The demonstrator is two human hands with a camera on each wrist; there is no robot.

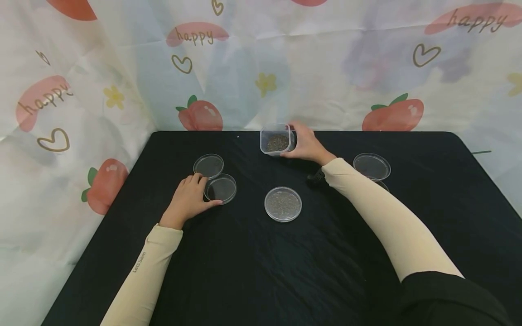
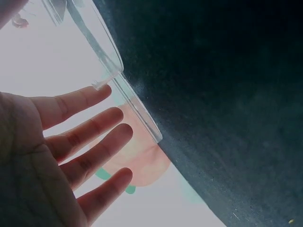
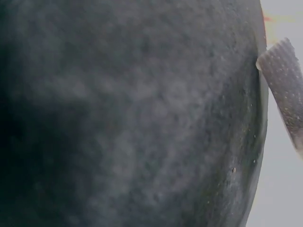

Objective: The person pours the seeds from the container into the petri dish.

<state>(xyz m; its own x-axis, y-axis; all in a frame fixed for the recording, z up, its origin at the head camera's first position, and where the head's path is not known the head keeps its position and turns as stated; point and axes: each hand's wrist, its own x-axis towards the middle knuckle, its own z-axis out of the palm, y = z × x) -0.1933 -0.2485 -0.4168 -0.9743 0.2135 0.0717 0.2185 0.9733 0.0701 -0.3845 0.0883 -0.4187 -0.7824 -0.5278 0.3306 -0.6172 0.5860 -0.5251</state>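
Observation:
My left hand (image 1: pixel 185 199) holds a clear petri dish (image 1: pixel 223 188) at its rim, thumb on the near side and index finger on the far left. Another clear petri dish (image 1: pixel 209 164) lies just behind it, close against it. In the left wrist view the index fingertip meets the edge of the dish (image 2: pixel 102 42), and the other fingers spread free. At the table's back edge my right hand (image 1: pixel 307 145) grips the right side of a clear plastic container (image 1: pixel 263 144) with dark granules inside. The right wrist view shows only the container's side (image 3: pixel 286 90), the hand out of sight.
A petri dish (image 1: pixel 283 220) with pale grey granules stands mid-table. To the right lies another clear dish (image 1: pixel 372 166), with a second dish partly behind the right sleeve (image 1: pixel 367 203). A black cloth (image 1: pixel 244 271) covers the table; a printed curtain (image 1: pixel 318 81) hangs behind.

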